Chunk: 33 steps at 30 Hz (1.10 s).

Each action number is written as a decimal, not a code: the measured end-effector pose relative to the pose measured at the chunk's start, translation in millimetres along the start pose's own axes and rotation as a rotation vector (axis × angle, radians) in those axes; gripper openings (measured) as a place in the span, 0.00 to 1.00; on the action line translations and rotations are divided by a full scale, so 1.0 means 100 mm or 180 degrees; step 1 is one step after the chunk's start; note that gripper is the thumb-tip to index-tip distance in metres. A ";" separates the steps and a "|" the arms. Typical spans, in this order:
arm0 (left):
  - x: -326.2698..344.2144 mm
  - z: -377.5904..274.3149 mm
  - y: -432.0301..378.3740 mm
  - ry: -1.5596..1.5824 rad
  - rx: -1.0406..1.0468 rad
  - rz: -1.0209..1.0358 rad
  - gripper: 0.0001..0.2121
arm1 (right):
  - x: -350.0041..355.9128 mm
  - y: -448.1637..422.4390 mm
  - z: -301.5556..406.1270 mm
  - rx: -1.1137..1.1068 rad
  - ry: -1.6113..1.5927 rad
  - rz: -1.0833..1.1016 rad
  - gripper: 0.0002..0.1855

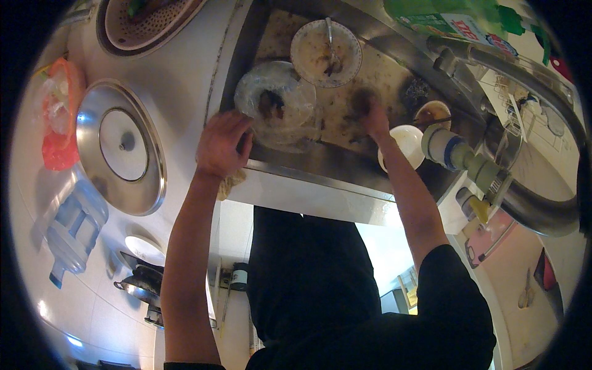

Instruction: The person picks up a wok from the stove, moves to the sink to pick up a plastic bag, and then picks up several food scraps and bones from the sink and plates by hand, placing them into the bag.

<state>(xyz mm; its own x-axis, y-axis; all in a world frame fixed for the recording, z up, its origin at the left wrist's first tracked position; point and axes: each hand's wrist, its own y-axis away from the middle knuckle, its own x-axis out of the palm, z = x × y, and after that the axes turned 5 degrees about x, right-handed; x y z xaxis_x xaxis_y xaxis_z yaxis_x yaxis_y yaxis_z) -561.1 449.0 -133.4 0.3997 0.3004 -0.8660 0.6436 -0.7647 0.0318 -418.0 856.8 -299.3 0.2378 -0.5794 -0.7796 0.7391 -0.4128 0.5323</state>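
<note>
My left hand (224, 143) is at the near left corner of a metal sink (319, 171), thumb apart from the fingers and nothing seen in its grasp. Beside its fingertips lies a plate (296, 78) covered with clear plastic film (291, 134), with dark scraps on it. My right hand (377, 120) reaches down into the sink, blurred. At its fingertips is a dark round patch (363, 99); whether the hand grips anything there is unclear. A patterned-rim bowl (305, 58) holding a spoon (329, 34) and food remains sits further back. Brown residue covers the sink floor.
A white bowl (407, 143), a small soiled bowl (439, 111) and a dark wire scourer (416, 88) lie right. The faucet (532, 212) arches over that side. A pot lid (113, 150), colander (148, 27) and plastic jug (78, 231) are left. A cloth (229, 185) hangs by the edge.
</note>
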 end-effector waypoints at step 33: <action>-0.03 -0.01 0.01 0.0008 -0.0058 -0.0017 0.13 | 0.13 0.12 0.16 -0.0534 -0.0005 -0.0654 0.23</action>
<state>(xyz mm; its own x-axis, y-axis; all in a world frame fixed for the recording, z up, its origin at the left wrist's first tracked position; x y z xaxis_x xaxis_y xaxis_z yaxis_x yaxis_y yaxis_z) -560.9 448.1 -130.2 0.3979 0.3059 -0.8649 0.6576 -0.7525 0.0364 -416.5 832.9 -297.3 0.0710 -0.4966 -0.8651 0.8661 -0.3996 0.3005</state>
